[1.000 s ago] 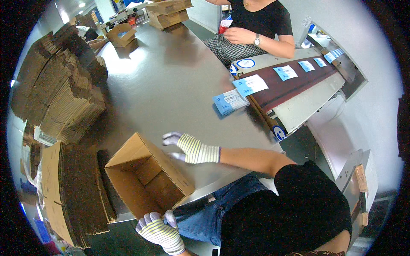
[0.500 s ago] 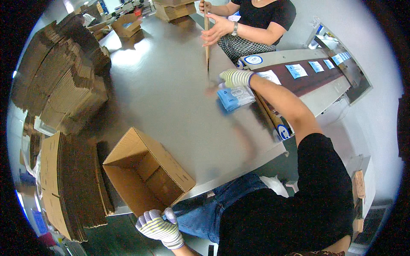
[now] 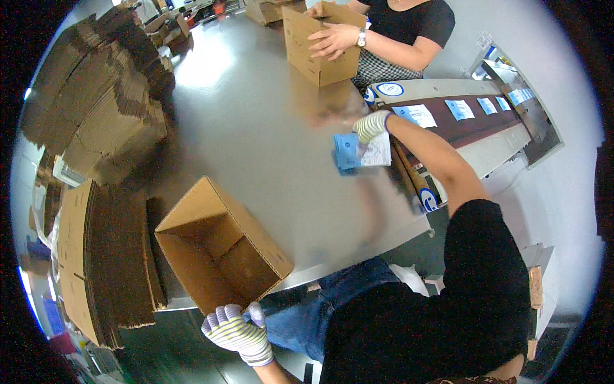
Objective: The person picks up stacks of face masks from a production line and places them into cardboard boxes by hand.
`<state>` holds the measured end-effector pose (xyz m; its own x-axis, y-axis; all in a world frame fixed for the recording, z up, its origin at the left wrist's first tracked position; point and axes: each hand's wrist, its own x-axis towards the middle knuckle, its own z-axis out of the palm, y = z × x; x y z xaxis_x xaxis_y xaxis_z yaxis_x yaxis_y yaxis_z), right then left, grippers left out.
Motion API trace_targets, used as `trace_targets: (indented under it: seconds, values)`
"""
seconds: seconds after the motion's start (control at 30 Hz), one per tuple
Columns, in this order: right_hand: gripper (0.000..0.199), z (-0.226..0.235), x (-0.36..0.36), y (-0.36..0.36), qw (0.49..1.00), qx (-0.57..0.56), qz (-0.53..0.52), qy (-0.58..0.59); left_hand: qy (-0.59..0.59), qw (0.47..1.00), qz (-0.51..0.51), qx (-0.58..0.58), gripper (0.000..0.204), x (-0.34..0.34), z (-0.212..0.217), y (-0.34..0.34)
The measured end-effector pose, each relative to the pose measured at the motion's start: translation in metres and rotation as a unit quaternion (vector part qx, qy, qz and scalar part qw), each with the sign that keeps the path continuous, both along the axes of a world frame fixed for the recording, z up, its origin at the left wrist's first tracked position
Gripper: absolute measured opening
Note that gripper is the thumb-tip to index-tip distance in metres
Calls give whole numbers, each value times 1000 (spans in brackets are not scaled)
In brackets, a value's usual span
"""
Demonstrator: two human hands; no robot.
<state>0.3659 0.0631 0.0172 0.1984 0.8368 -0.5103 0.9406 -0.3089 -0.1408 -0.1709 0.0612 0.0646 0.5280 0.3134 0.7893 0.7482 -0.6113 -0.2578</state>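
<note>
An open, empty cardboard box (image 3: 256, 240) stands tilted toward me at the table's near edge. My left hand (image 3: 236, 333), in a striped knit glove, is closed over its near rim. At the conveyor's end, several blue-and-white packets (image 3: 347, 150) lie in a small pile on the table. My right hand (image 3: 371, 130), gloved the same way, rests on this pile with its fingers pointing down. Those fingers are blurred and partly hidden, so their grip is unclear. Another packet (image 3: 416, 115) lies on the belt just beyond that hand.
A conveyor (image 3: 473, 131) carries more packets in a row on the right. Stacks of flattened cartons (image 3: 96, 96) fill the far left, with another bundle (image 3: 105, 256) at the near left. Across the metal table (image 3: 256, 128), a co-worker holds an opened carton (image 3: 323, 54).
My right hand has come down onto the packet pile. The co-worker's flat carton has been opened into a box shape. My left hand stays on the box rim.
</note>
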Motion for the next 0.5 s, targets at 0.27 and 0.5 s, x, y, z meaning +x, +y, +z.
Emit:
trace_targets:
  seconds: [0.27, 0.5]
  values:
    - [75, 8, -117, -78, 965, 185, 58, -176, -16, 1000, -22, 7, 40, 31, 13, 17]
    - [37, -35, -145, -95, 747, 567, 88, 335, -22, 997, -72, 10, 42, 50, 18, 20]
